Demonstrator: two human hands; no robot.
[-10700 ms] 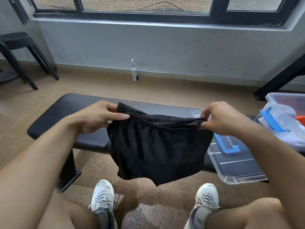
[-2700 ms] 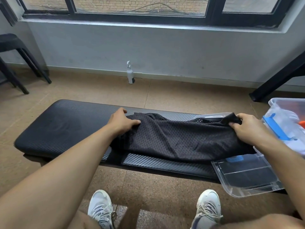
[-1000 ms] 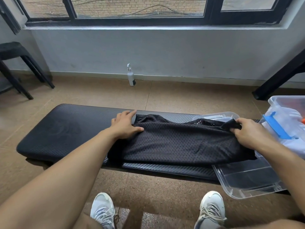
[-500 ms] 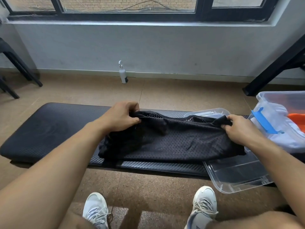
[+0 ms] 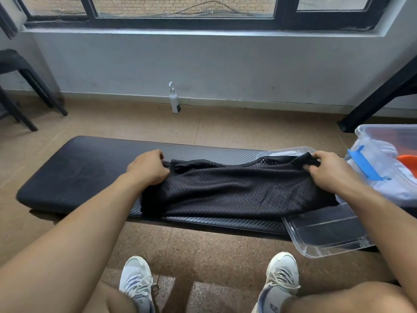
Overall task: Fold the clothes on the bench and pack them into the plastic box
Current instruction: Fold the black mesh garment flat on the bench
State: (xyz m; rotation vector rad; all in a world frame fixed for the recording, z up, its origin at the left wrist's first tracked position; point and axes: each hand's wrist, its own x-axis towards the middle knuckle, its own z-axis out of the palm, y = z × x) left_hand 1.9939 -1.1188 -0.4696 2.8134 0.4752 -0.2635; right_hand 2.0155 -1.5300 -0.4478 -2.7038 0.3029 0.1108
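Note:
A black mesh garment (image 5: 239, 190) lies stretched across the black padded bench (image 5: 74, 172), its right part resting on a clear plastic lid (image 5: 327, 236). My left hand (image 5: 147, 169) pinches the garment's far left corner. My right hand (image 5: 329, 171) grips its far right corner, bunched between the fingers. The clear plastic box (image 5: 383, 163) with a blue latch stands at the right end of the bench and holds white and orange folded clothes.
A white pump bottle (image 5: 174, 99) stands on the floor by the wall beyond the bench. A black stool (image 5: 20, 86) is at the far left, a black table leg (image 5: 374, 98) at the far right. My two sneakers (image 5: 137, 283) rest on the floor below.
Earlier I held the garment up in the air; it now lies on the bench. In the last second my left hand lifted off the cloth and took hold of its far left corner.

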